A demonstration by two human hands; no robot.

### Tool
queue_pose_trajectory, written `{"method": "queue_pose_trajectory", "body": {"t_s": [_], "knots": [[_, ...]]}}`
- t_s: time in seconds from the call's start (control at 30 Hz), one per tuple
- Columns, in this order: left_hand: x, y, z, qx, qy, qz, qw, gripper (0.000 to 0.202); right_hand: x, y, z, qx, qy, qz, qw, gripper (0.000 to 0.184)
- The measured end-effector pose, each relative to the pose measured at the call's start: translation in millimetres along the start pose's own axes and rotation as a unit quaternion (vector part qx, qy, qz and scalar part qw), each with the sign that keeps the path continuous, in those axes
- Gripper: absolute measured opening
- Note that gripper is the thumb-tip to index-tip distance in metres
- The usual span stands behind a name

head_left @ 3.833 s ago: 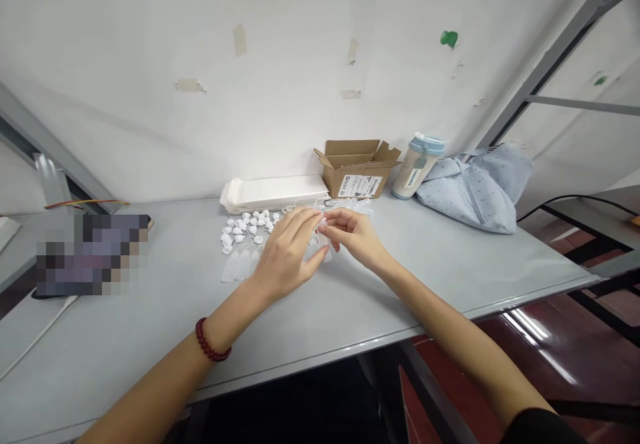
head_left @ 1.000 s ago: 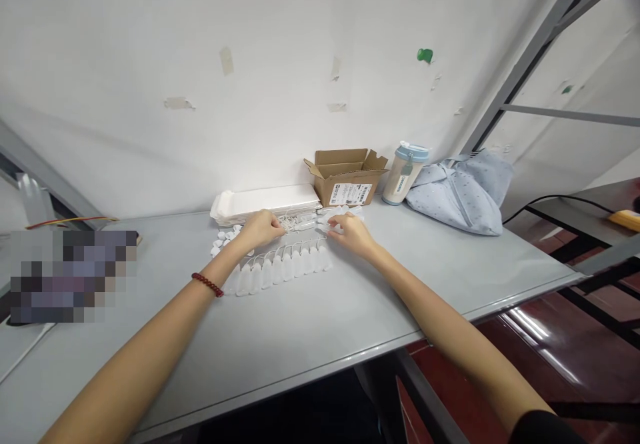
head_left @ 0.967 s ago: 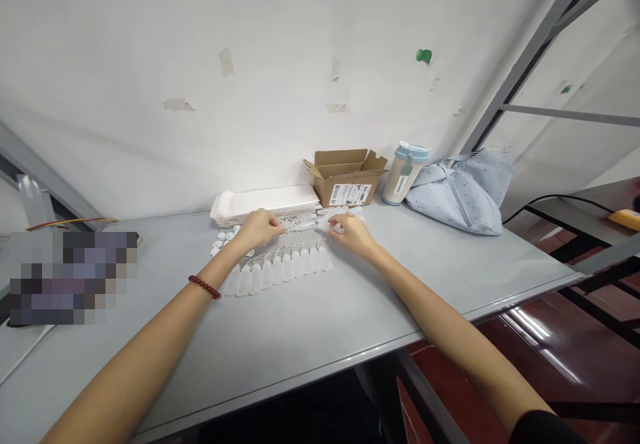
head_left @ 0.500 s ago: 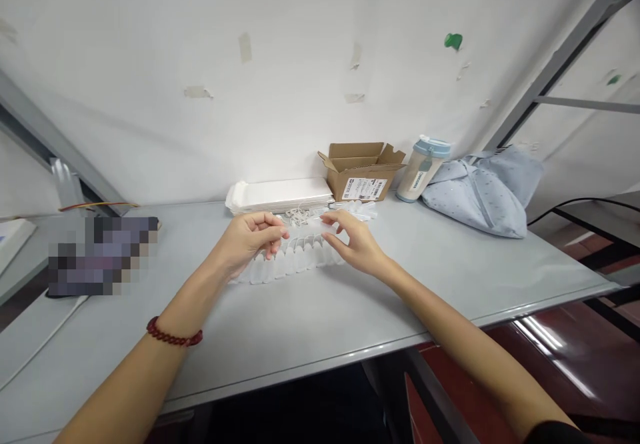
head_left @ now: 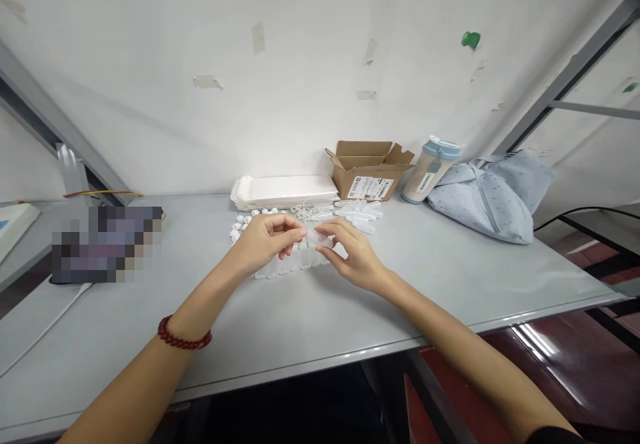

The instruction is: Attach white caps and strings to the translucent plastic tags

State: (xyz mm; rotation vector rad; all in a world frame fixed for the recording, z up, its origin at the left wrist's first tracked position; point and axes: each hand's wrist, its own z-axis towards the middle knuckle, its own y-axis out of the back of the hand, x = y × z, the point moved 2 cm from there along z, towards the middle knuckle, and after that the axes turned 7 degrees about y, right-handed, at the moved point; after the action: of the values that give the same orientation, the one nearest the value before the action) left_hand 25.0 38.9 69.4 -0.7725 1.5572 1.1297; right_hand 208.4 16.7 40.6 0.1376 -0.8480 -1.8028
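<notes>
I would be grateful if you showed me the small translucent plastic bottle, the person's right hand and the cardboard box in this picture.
small translucent plastic bottle [head_left: 318, 236], head view, on its body between the hands
right hand [head_left: 356, 259], head view, on the back of the hand
cardboard box [head_left: 367, 187], head view, on the white label on its front

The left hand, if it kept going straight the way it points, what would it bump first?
The left hand would probably meet the small clear bottle at its fingertips, held by the right hand, though depth is hard to judge.
</notes>
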Motion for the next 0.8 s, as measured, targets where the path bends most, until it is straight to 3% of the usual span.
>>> {"method": "queue_pose_trajectory", "body": {"t_s": [0.37, 0.67, 0.8], "knots": [[-7.8, -4.9, -5.9, -0.006, -0.057, 0.12, 0.991, 0.022, -1.0, -5.0, -5.8, 0.032, -0.067, 0.054, 0.996, 0.03], [-7.2, -1.9, -5.7, 0.032, -0.118, 0.112, 0.986, 0.014, 3.3, -1.3, -1.0, 0.032, -0.143, 0.118, 0.982, 0.031], [-6.6, -4.0, -6.0, 0.04, -0.122, 0.101, 0.987, 0.011, 6.6, 1.5, 2.0, 0.065, -0.137, 0.129, 0.98, 0.026]]}}
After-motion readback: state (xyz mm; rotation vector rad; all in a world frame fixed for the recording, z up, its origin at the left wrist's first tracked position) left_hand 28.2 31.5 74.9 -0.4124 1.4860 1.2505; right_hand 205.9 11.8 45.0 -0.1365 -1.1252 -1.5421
